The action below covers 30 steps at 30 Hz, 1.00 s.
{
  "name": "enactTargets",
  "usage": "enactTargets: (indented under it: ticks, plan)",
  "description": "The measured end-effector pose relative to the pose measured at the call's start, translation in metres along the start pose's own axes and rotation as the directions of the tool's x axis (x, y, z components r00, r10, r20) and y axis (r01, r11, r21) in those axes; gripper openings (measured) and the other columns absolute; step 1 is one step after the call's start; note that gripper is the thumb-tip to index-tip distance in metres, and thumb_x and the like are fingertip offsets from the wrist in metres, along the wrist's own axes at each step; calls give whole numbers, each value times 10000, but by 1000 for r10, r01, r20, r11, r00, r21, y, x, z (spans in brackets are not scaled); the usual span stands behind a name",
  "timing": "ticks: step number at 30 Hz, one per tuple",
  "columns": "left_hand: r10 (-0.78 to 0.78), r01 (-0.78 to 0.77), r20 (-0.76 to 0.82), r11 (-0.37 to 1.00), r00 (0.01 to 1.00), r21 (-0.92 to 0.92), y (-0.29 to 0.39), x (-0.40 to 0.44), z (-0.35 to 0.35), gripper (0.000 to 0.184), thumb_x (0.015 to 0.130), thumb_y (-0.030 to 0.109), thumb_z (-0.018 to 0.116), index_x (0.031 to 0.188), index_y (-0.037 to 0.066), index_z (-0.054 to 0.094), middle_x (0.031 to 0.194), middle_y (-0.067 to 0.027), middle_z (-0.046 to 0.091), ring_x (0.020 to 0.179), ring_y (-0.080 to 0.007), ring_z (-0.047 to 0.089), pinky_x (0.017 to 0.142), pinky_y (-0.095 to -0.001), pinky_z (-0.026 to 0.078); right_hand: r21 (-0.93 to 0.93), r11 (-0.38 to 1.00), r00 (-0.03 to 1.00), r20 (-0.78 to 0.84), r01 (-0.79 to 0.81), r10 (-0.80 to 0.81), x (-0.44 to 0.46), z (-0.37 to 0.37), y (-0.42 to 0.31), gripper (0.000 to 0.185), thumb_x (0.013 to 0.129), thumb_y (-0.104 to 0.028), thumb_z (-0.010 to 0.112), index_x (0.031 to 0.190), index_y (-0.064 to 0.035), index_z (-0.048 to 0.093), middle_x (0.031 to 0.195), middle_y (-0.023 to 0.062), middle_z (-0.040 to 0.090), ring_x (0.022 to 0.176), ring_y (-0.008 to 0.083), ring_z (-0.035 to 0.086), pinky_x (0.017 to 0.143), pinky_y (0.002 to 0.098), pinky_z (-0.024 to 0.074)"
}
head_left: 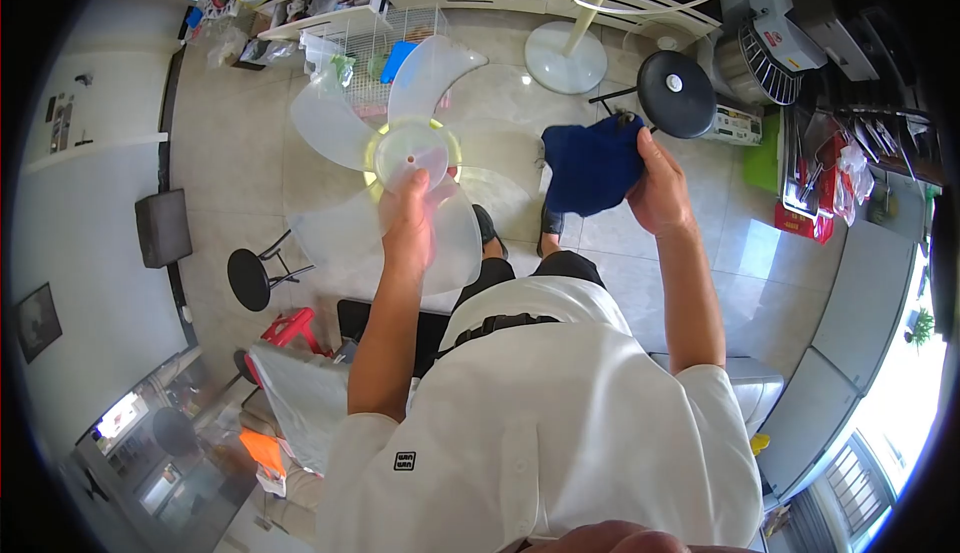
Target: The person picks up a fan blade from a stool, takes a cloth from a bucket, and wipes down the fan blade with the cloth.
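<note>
Translucent plastic makes up the fan rotor (405, 143), which I hold out in front of me, over the tiled floor (240, 143). My left hand (408, 228) is closed around its hub (415, 150), thumb pressed on the near face close to the small centre hole; the fingers are mostly behind the plastic, so I can't tell exactly how they sit. That central hold seems right to me: the broad blades look thin, and gripping one by its tip would likely flex it. A firm but gentle squeeze should stop the rotor from tipping.

My right hand (660, 188) is nearly shut, pinching the navy cloth (592, 165) by its side between thumb and fingers, and the rest spreads inward towards the rotor without touching it. I'd judge a fuller handful, backed by flat fingers, easier to control than this edge pinch, with light, even pressure and the opposite side of the plastic supported.

Beyond the cloth are the round white stand base (566, 58) and a black stool (676, 98), so the rotor's outer edges need room around them.
</note>
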<state>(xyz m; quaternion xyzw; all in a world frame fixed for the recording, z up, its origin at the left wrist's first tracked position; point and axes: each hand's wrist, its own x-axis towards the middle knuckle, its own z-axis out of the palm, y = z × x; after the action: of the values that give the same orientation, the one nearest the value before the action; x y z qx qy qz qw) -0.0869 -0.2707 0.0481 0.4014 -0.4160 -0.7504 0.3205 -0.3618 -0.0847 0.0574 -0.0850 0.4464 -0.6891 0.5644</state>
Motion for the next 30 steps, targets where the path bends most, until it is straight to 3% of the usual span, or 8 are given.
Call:
enactTargets:
  ticks: [4,6,10,14,16,19,26,30]
  plan:
    - [3,-2,57,1000,998,-6,6,0,7,543,962,273,635,1401,-9,485,1260,-130,636,1116,-268,653,916,-401,522,84,991,994,28,104,-107,0,37,-8,463,1064,-260,476,1397,61,489,1256,164,647,1142,250,641,974,374,509]
    - [-4,5,106,1000,994,-5,10,-1,13,558,950,282,655,1390,-18,489,1249,-132,638,1107,-264,657,913,-401,525,14,990,967,212,142,-142,6,40,1,481,1028,-172,474,1448,61,439,1341,165,598,1214,251,597,1027,371,478]
    - [-16,7,138,998,990,70,14,-1,19,576,937,284,675,1383,-29,489,1241,-143,637,1090,-262,663,929,-402,523,-455,875,976,202,166,-80,5,58,15,564,957,-114,617,1467,29,427,1339,107,586,1259,209,549,1078,377,439]
    - [-50,37,145,995,988,96,29,-5,26,569,932,257,675,1383,-31,482,1258,-156,617,1081,-256,657,958,-408,520,-541,811,965,240,221,-103,8,79,7,611,913,-116,692,1450,22,436,1326,143,592,1251,253,569,1062,384,455]
    - [-64,45,178,993,982,110,36,-5,28,574,930,252,675,1390,-27,474,1261,-154,610,1085,-254,652,965,-409,520,-763,340,822,420,549,-386,17,81,5,609,899,-138,717,1418,29,447,1335,218,581,1243,329,582,1037,374,474]
    - [-72,53,228,995,971,86,42,-9,34,569,934,237,668,1401,-13,460,1264,-139,598,1104,-243,638,957,-413,525,-867,237,850,314,438,-423,19,84,2,593,857,-138,774,1365,5,502,1224,194,640,1121,285,631,964,352,496]
    - [-136,140,237,990,962,-1,48,-16,40,556,937,246,673,1395,4,471,1276,-111,593,1127,-246,625,966,-444,531,-858,484,984,137,174,-111,10,77,-11,612,808,-226,820,1282,50,548,1077,233,694,982,356,702,897,392,549]
    - [-43,48,159,998,986,-27,53,-6,21,464,966,242,630,1351,4,530,1251,-107,623,1112,-255,636,947,-449,532,-791,604,993,43,100,-108,5,55,-2,585,813,-201,817,1277,44,558,1046,180,698,927,247,696,859,350,556]
